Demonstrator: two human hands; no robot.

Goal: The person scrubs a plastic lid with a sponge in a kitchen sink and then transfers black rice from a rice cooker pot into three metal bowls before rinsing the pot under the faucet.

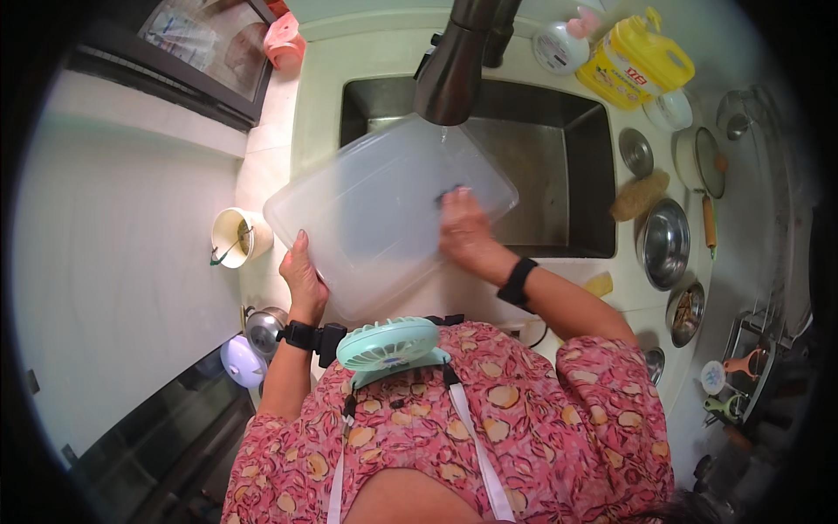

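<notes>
A translucent plastic lid or shallow bin (pixel 366 203) lies tilted over the left part of the steel sink (pixel 530 177). My left hand (pixel 305 278) grips its near left edge, thumb on top. Flat against the plastic's surface, my right hand (pixel 463 226) presses a small dark pad (pixel 448 194), mostly hidden under the fingers. Just beyond the hands, the dark metal tap (pixel 448 78) hangs above the plastic's far corner, with a small glint of water below its spout.
A yellow detergent jug (pixel 632 62) and a white pump bottle (pixel 561 47) stand behind the sink. Along the right counter are a loofah (pixel 640 195), a steel bowl (pixel 666 243) and a lidded pot (pixel 699 162). A cream bucket (pixel 239 237) stands at left. A mint fan (pixel 389 344) hangs at my chest.
</notes>
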